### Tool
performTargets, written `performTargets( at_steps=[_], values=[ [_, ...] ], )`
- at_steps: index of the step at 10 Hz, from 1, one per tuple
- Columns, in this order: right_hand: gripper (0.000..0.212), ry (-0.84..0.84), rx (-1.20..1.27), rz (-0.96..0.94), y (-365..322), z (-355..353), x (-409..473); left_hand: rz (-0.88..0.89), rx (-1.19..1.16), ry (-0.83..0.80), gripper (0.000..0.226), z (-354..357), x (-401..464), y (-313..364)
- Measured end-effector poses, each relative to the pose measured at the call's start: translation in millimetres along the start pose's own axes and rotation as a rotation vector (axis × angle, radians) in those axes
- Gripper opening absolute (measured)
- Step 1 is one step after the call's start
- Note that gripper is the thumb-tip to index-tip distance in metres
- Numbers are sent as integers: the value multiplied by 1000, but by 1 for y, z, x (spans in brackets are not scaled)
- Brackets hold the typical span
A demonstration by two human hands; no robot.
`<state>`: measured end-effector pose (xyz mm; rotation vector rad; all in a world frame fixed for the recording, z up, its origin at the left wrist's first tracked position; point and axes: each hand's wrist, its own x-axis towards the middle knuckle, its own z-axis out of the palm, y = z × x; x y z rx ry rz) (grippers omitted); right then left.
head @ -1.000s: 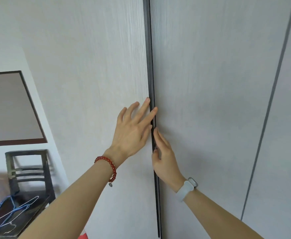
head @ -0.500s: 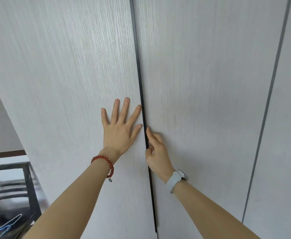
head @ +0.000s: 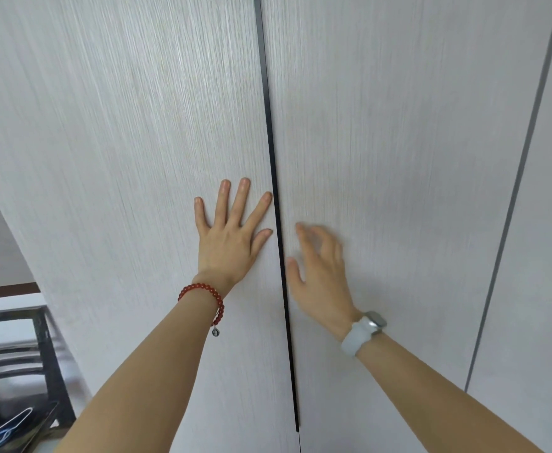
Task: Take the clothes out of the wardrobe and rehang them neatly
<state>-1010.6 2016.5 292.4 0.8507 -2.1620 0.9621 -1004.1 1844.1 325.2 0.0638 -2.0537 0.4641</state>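
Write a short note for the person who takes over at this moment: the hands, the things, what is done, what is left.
Left hand: open, flat on the left wardrobe door.
Right hand: open, fingers loose, in front of the right wardrobe door; contact unclear.
Both doors look shut; only a dark seam shows between them. No clothes in view.
Wire hangers lie by the dark chair.
Done: cannot tell. Left: unclear with the doors shut.

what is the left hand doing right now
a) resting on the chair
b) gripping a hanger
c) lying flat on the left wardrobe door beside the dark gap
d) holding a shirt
c: the left hand lies flat with fingers spread on the left wardrobe door, just beside the dark gap between the doors, holding nothing.
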Motion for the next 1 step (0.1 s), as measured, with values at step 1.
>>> performTargets(
  at_steps=[1],
  values=[
    [39,100,590,142,-26,-66,16,-14,-12,-6,56,-2,1,2]
  ],
)
